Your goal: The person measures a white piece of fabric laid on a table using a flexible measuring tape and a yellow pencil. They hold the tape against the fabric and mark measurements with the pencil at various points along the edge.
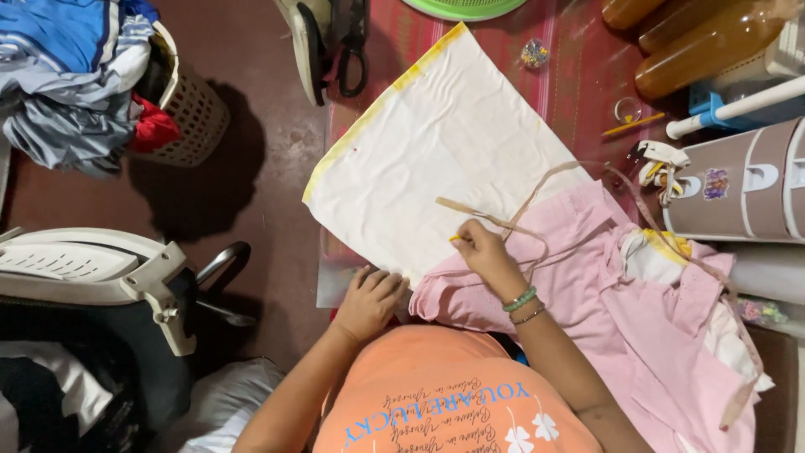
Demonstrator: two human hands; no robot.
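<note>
White cloth [436, 159] lies flat on the floor mat, pink fabric [587, 285] overlapping its near corner. We mark best with the cloth kept taut. Our right hand [482, 247] pinches a yellow pencil [454, 238]; our left hand [369, 298], fingers curled and holding nothing, presses the cloth's edge.
</note>
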